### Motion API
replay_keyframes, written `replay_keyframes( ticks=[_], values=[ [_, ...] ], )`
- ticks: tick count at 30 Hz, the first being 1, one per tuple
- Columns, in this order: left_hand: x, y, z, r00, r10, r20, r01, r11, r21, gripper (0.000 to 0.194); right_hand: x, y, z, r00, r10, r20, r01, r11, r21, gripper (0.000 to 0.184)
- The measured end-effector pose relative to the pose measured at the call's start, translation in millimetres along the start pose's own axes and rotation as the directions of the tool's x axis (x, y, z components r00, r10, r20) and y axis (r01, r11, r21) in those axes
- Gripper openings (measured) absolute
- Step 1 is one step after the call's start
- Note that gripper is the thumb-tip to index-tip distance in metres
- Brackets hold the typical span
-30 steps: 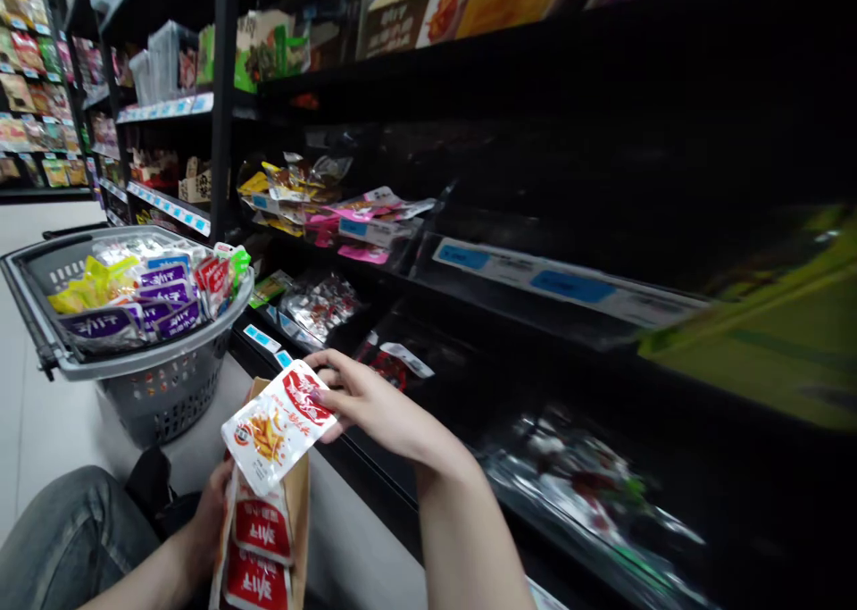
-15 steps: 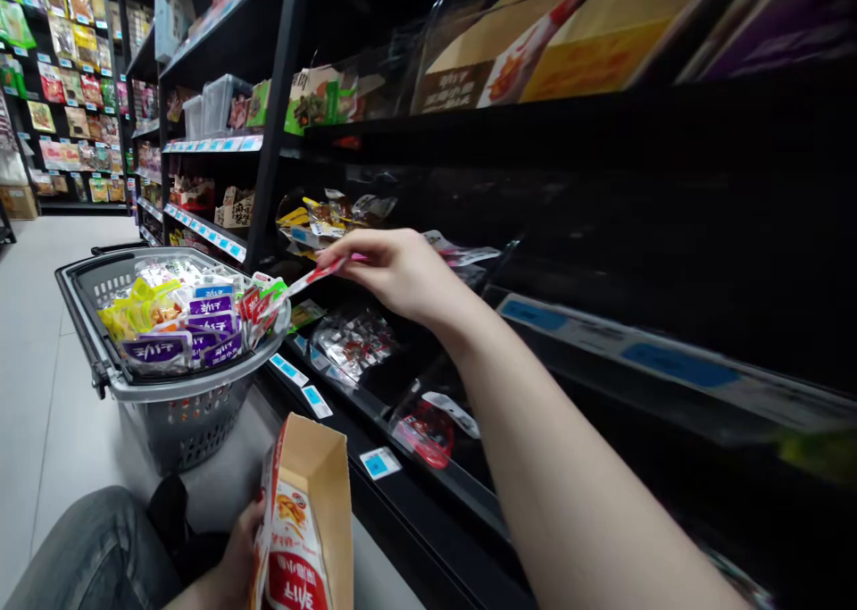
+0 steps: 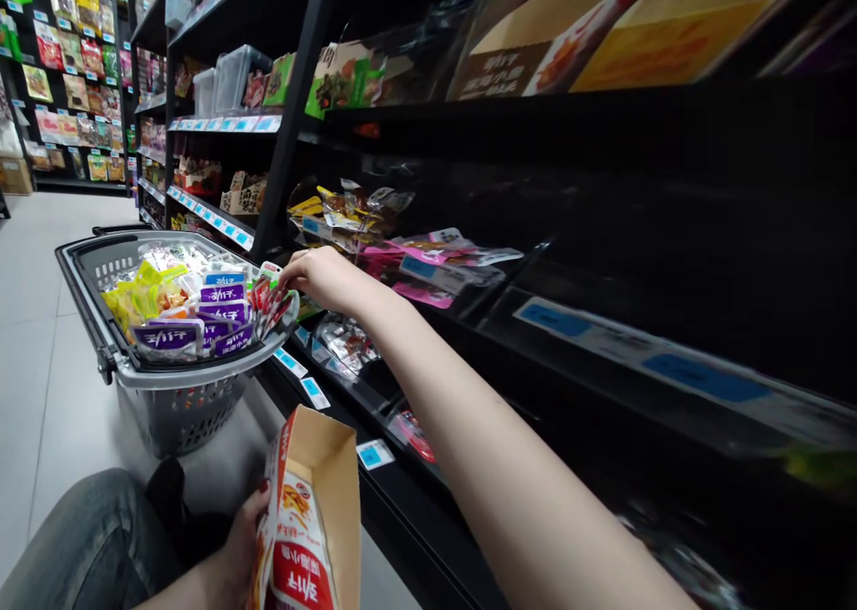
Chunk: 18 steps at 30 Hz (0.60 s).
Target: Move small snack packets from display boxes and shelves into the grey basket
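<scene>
My left hand point(image 3: 242, 538) is closed around the side of an open cardboard display box point(image 3: 321, 512), tan inside with a red and white printed face. At the right end of a grey shopping basket point(image 3: 184, 405), the fingers of my right hand point(image 3: 318, 275) pinch a red snack packet point(image 3: 268, 302) among other red ones. Purple-topped packets point(image 3: 224, 311) and yellow packets point(image 3: 144, 293) fill the basket beside them. My right fingertips are partly hidden behind the hand.
Black shelving point(image 3: 298, 128) runs along my right, with a slanted price-label strip point(image 3: 669, 360) close by. Pink packets point(image 3: 435, 262) and yellow-and-brown packets point(image 3: 348, 213) lie in its bins. My bent knee point(image 3: 87, 530) is at lower left. Pale floor tiles point(image 3: 33, 360) extend left of the basket.
My right hand has moved left and slightly down with the red packet, from above the shelf bins to the basket's right end. My left hand still holds the box; the view has shifted slightly.
</scene>
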<state>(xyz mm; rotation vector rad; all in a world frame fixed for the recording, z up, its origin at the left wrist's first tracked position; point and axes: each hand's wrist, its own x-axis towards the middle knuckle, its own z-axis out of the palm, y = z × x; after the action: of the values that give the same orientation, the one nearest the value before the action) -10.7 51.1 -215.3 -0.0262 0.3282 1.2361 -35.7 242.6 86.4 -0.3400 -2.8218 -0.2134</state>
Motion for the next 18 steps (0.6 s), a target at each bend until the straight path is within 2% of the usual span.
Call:
replay_keyframes(
  ticks=[4, 9, 11, 12, 14, 16, 17, 18],
  values=[
    [-2.2, -1.1, 3.1, 1.0, -0.006, 0.007, 0.006, 1.0, 0.013, 0.059, 0.2, 1.4, 11.8, 1.0, 0.0, 0.015, 0.0, 1.0, -0.015, 0.024],
    [-11.9, -0.2, 20.0, 0.995, 0.016, -0.098, -0.01, 0.998, 0.054, 0.06, 5.0, -6.9, 18.3, 0.999, 0.043, 0.018, -0.042, 0.999, -0.026, 0.021],
    [-16.7, 2.1, 26.3, 0.994, 0.018, -0.105, -0.011, 0.998, 0.067, 0.059, 1.0, -10.7, 15.9, 0.997, 0.067, 0.025, -0.067, 0.997, -0.025, 0.02],
    [-19.0, 3.5, 28.9, 0.995, 0.011, -0.102, -0.004, 0.998, 0.069, 0.059, -4.6, -13.3, 13.7, 0.996, 0.084, 0.001, -0.084, 0.996, -0.015, 0.021],
    [-22.7, 6.0, 32.8, 0.995, -0.007, -0.095, 0.012, 0.998, 0.061, 0.06, -24.6, -22.4, 8.1, 0.979, 0.15, -0.138, -0.145, 0.988, 0.05, 0.028],
    [-24.8, 7.6, 35.0, 0.995, -0.021, -0.098, 0.027, 0.998, 0.057, 0.06, -55.7, -38.6, 2.4, 0.914, 0.265, -0.308, -0.219, 0.96, 0.177, 0.034],
    [-25.3, 8.0, 35.4, 0.995, -0.028, -0.094, 0.033, 0.998, 0.054, 0.06, -74.2, -49.4, 0.5, 0.887, 0.321, -0.332, -0.249, 0.938, 0.241, 0.031],
    [-25.3, 8.0, 35.4, 0.997, -0.021, -0.081, 0.025, 0.999, 0.048, 0.058, -93.4, -61.5, -0.2, 0.889, 0.358, -0.285, -0.28, 0.918, 0.28, 0.023]
  ],
)
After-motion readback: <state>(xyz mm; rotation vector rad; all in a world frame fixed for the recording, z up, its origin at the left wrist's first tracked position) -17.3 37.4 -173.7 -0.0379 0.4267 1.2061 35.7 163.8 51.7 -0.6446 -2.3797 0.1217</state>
